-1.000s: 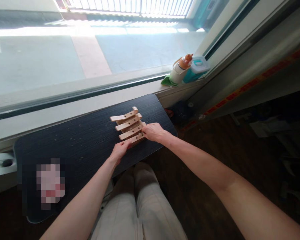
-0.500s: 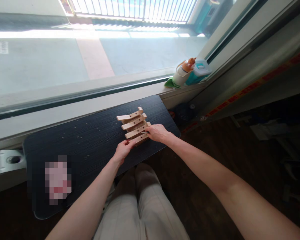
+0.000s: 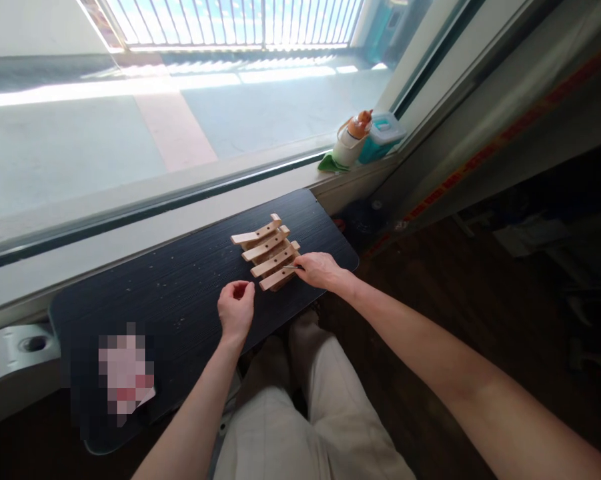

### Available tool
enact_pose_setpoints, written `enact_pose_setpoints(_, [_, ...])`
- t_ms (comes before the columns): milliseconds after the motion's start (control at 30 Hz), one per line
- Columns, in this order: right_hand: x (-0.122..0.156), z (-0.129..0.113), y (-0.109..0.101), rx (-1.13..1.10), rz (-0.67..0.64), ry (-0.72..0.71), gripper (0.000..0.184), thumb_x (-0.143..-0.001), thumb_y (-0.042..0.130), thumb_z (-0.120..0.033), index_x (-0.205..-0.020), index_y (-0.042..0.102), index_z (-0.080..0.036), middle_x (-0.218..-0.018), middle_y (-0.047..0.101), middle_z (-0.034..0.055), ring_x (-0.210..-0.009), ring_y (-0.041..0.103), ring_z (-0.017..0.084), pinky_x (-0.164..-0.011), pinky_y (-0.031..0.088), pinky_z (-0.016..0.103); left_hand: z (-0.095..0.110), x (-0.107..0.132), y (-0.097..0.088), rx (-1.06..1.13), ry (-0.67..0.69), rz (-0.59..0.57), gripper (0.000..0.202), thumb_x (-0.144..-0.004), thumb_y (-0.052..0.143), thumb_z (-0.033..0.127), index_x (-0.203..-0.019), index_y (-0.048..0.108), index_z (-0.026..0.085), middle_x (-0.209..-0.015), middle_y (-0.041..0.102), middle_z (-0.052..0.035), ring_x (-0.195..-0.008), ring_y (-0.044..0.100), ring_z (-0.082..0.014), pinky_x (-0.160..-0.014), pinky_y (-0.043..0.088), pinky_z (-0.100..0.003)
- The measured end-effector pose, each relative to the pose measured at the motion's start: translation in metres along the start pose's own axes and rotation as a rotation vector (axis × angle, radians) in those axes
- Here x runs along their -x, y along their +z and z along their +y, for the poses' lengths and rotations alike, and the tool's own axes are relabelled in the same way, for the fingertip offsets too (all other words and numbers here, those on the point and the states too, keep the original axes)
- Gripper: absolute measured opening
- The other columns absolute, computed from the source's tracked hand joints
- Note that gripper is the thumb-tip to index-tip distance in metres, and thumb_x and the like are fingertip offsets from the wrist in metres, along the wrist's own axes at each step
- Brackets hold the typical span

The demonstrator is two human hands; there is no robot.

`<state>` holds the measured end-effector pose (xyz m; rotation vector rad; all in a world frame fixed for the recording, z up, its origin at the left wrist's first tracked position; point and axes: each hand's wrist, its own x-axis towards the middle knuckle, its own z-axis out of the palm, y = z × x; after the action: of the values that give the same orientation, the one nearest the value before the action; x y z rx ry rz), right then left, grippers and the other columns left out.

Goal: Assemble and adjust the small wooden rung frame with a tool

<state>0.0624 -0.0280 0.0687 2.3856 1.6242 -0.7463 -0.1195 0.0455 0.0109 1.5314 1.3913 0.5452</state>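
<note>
A small pale wooden rack rests on the black table, made of several slats with dark holes, lying side by side across crosspieces. My right hand is at the rack's near right end, its fingers closed on a thin metal rod that points left over the nearest slat. The rod's grip end is hidden in the fingers. Just left of the nearest slat, apart from the rack, my left hand is raised with thumb and forefinger curled together. What it pinches, if anything, is too small to make out.
The black table stands against a window sill. On the sill are a white bottle with an orange top, a green cloth and a teal box. A blurred pinkish item lies at the table's left end.
My left hand has come off the nearest slat and moved left, its fingers curling together. My right hand stays at the rack with the metal rod. The whole view has shifted slightly.
</note>
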Motion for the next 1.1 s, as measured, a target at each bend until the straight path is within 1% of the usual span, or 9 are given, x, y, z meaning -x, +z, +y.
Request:
enact_pose_setpoints(67, [0.003, 0.003, 0.006, -0.013, 0.012, 0.002, 0.029, -0.084, 0.039, -0.034, -0.101, 0.059, -0.024, -0.100, 0.063, 0.0043, -0.092, 0.057, 0.018, -0.077, 0.041, 0.027, 0.006, 0.013, 0.004, 0.029, 0.078, -0.029, 0.028, -0.068, 0.056, 0.040, -0.078, 0.061, 0.015, -0.074, 0.061, -0.0031, -0.067, 0.055, -0.0126, -0.065, 0.044, -0.025])
enact_pose_setpoints(133, [0.004, 0.006, 0.012, -0.023, 0.008, 0.022, 0.027, -0.083, 0.040, -0.033, -0.101, 0.059, -0.024, -0.100, 0.063, 0.0045, -0.091, 0.058, 0.018, -0.076, 0.042, 0.028, 0.013, 0.023, 0.013, 0.094, 0.118, -0.130, 0.028, -0.069, 0.055, 0.038, -0.082, 0.062, 0.015, -0.076, 0.062, -0.0036, -0.066, 0.056, -0.0122, -0.065, 0.045, -0.024])
enact_pose_setpoints(367, [0.027, 0.034, 0.021, -0.125, 0.052, 0.094, 0.030, -0.084, 0.041, -0.037, -0.107, 0.056, -0.025, -0.099, 0.064, 0.0034, -0.092, 0.058, 0.017, -0.078, 0.040, 0.026, 0.027, 0.037, 0.058, 0.135, 0.036, -0.313, 0.025, -0.065, 0.057, 0.033, -0.080, 0.065, 0.014, -0.069, 0.065, -0.0022, -0.063, 0.057, -0.0122, -0.062, 0.045, -0.023])
enact_pose_setpoints(467, [0.049, 0.066, 0.032, -0.164, 0.059, 0.122, 0.030, -0.084, 0.042, -0.037, -0.107, 0.057, -0.025, -0.099, 0.064, 0.0024, -0.093, 0.057, 0.017, -0.079, 0.039, 0.025, 0.021, 0.054, 0.089, 0.090, -0.010, -0.386, 0.025, -0.063, 0.058, 0.034, -0.077, 0.066, 0.014, -0.066, 0.065, -0.0021, -0.060, 0.057, -0.0123, -0.059, 0.045, -0.023])
enact_pose_setpoints(567, [0.069, 0.110, 0.058, -0.205, 0.043, 0.146, 0.029, -0.083, 0.043, -0.037, -0.105, 0.058, -0.025, -0.098, 0.064, 0.0019, -0.091, 0.058, 0.016, -0.078, 0.040, 0.024, 0.002, 0.076, 0.136, 0.031, -0.055, -0.409, 0.024, -0.062, 0.058, 0.033, -0.076, 0.067, 0.015, -0.066, 0.066, -0.0026, -0.061, 0.058, -0.0132, -0.059, 0.045, -0.023])
enact_pose_setpoints(700, [0.093, 0.172, 0.117, -0.294, 0.050, 0.178, 0.028, -0.083, 0.042, -0.035, -0.103, 0.058, -0.025, -0.095, 0.065, 0.0020, -0.087, 0.059, 0.016, -0.075, 0.041, 0.025, -0.045, 0.100, 0.218, -0.115, -0.120, -0.438, 0.025, -0.062, 0.057, 0.032, -0.077, 0.068, 0.014, -0.068, 0.067, -0.0045, -0.064, 0.060, -0.0152, -0.062, 0.046, -0.025])
enact_pose_setpoints(833, [0.113, 0.221, 0.195, -0.390, 0.018, 0.265, 0.028, -0.084, 0.040, -0.033, -0.102, 0.059, -0.024, -0.096, 0.065, 0.0033, -0.088, 0.059, 0.017, -0.074, 0.041, 0.026, -0.115, 0.116, 0.292, -0.308, -0.231, -0.397, 0.025, -0.063, 0.055, 0.028, -0.078, 0.069, 0.014, -0.070, 0.068, -0.0064, -0.066, 0.061, -0.0167, -0.061, 0.046, -0.026])
enact_pose_setpoints(933, [0.112, 0.242, 0.267, -0.471, -0.079, 0.339, 0.029, -0.084, 0.039, -0.031, -0.103, 0.058, -0.023, -0.096, 0.065, 0.0050, -0.089, 0.059, 0.017, -0.075, 0.041, 0.027, -0.182, 0.117, 0.326, -0.494, -0.266, -0.390, 0.023, -0.062, 0.054, 0.027, -0.075, 0.069, 0.016, -0.068, 0.067, -0.0059, -0.066, 0.062, -0.0173, -0.060, 0.046, -0.026])
enact_pose_setpoints(1100, [0.083, 0.252, 0.393, -0.588, -0.233, 0.415, 0.031, -0.084, 0.036, -0.029, -0.105, 0.058, -0.022, -0.100, 0.064, 0.0072, -0.092, 0.058, 0.018, -0.076, 0.041, 0.029, -0.299, 0.101, 0.355, -0.762, -0.301, -0.418, 0.022, -0.061, 0.054, 0.025, -0.075, 0.068, 0.016, -0.069, 0.067, -0.0061, -0.070, 0.062, -0.0186, -0.062, 0.046, -0.025])
